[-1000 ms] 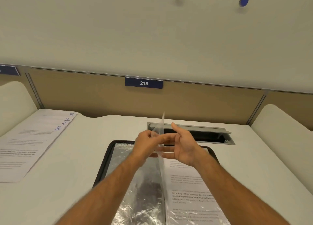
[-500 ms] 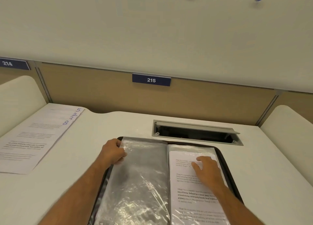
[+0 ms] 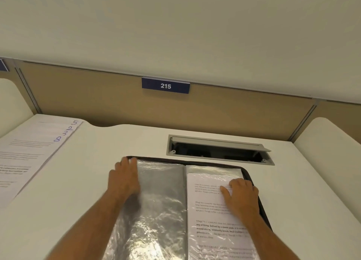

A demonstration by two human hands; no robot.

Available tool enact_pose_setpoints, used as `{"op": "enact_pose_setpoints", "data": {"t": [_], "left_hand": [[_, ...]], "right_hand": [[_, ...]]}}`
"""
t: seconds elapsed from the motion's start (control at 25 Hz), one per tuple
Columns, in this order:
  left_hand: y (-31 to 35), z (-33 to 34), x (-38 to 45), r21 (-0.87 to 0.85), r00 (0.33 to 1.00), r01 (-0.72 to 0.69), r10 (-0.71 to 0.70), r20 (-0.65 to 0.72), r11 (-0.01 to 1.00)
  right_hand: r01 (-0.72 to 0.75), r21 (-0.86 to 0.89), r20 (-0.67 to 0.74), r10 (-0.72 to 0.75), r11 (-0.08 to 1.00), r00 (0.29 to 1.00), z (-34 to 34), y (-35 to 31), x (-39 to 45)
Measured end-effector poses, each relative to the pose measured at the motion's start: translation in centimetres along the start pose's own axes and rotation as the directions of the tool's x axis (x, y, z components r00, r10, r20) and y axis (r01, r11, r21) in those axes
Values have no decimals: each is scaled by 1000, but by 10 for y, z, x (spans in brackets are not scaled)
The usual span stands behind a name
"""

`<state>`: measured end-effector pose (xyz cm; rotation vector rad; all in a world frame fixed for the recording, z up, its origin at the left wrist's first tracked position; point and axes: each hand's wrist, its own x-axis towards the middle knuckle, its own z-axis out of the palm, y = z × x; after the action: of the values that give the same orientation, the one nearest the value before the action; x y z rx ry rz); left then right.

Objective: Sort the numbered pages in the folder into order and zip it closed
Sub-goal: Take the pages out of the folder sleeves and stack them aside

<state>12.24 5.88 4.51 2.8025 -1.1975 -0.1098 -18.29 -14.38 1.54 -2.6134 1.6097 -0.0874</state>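
Flat, both hands (image 3: 125, 178) press crinkly plastic sleeves (image 3: 162, 201).

Both hands, left hand (image 3: 125, 178) and right hand (image 3: 241, 195), rest flat on the open folder (image 3: 166, 201).

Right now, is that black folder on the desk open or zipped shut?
Open. The folder lies spread flat, its clear sleeves exposed, with a printed page showing on the right half.
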Motion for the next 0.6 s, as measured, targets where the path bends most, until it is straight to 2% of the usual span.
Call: {"op": "enact_pose_setpoints", "data": {"t": [0.04, 0.12, 0.2, 0.32, 0.44, 0.6], "left_hand": [[14, 0, 5, -20, 997, -83, 83, -9, 996], [51, 4, 8, -185, 975, -221, 221, -23, 958], [88, 14, 5, -308, 952, -301, 302, -48, 902], [123, 45, -3, -328, 955, -283, 296, -10, 901], [129, 74, -8, -220, 969, -230, 244, 40, 948], [128, 90, -13, -161, 972, -235, 236, -10, 959]], "right_hand": [[28, 32, 1, -28, 999, 1000, -3, -3, 9], [90, 104, 25, -93, 991, 995, -8, -12, 29], [140, 136, 71, -150, 981, 986, -10, -22, 46], [176, 150, 147, -198, 973, 969, -9, -36, 67], [178, 118, 206, -199, 977, 958, -10, -42, 79], [137, 122, 180, -157, 983, 971, -17, -42, 90]]}}
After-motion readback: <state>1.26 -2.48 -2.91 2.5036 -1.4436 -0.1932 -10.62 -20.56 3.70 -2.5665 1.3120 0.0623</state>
